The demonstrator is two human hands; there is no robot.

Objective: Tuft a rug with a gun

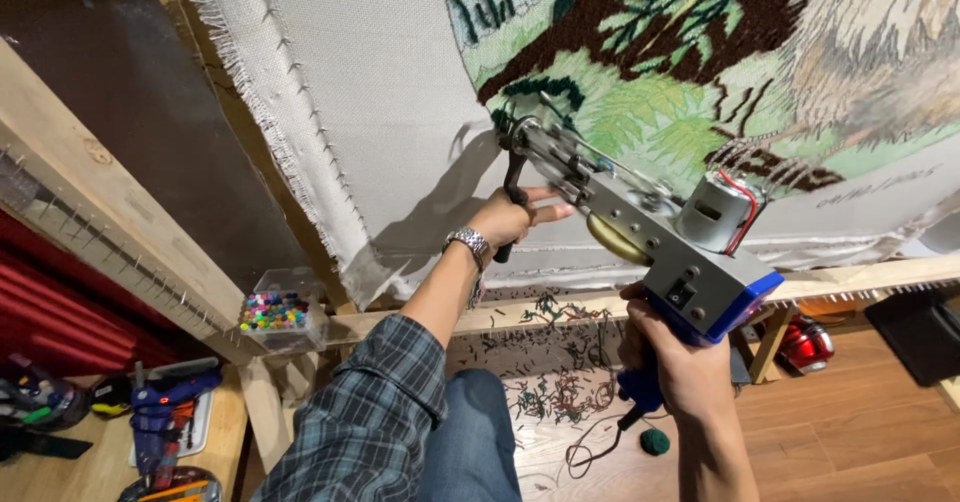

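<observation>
The left hand [508,217] grips the black front handle of the tufting gun [640,232]; the right hand [680,362] (at five o'clock) grasps its blue grip, needle touching the stretched cloth [400,112].

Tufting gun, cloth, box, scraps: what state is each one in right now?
Tufting gun: held up, its tip against the cloth.
Left hand: closed on the gun's black front handle.
Right hand: closed on the blue rear grip.
Cloth: stretched on the wooden frame, partly tufted.
Clear box: full of coloured bits.
Yarn scraps: scattered on the floor.
</observation>
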